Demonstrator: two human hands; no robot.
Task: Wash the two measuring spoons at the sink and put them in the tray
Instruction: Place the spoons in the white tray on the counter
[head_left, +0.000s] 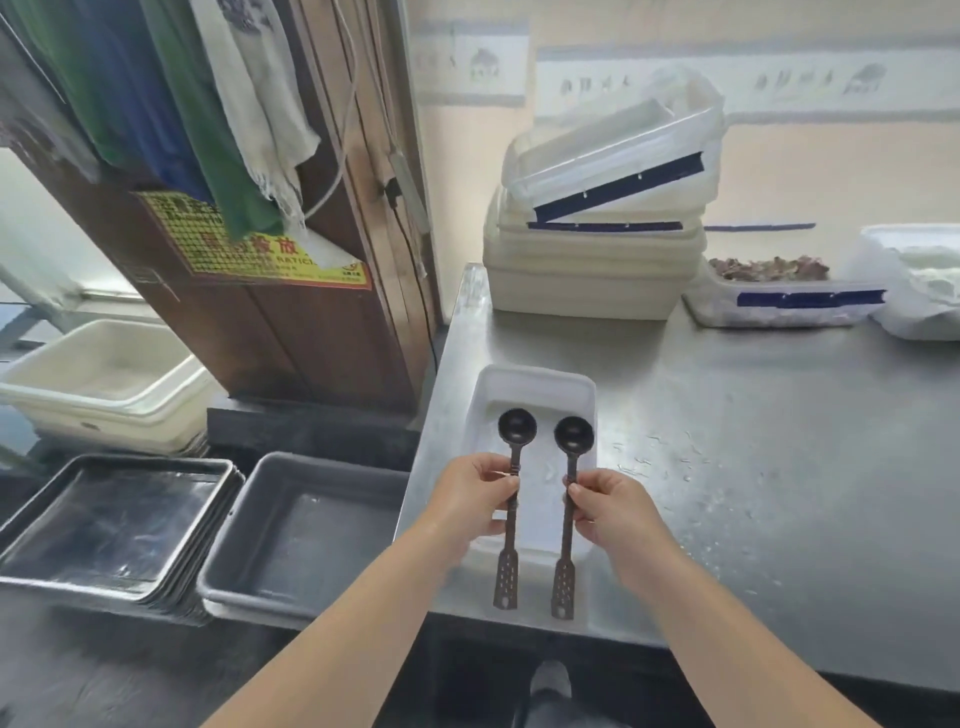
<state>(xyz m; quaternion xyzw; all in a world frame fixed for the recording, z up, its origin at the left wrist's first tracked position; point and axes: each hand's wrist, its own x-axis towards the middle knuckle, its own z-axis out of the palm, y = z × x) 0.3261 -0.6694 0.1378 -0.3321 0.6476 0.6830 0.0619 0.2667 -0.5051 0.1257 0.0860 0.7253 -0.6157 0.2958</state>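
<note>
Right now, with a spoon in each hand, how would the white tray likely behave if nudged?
The white tray looks like thin plastic, so probably light. It sits on a smooth, wet-looking steel counter, so it would likely slide easily. Its near end seems close to the counter edge, so a pull toward the person might tip it.

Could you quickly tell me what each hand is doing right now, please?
Left hand: closed on the left measuring spoon, over the white tray.
Right hand: closed on the right measuring spoon.
</note>
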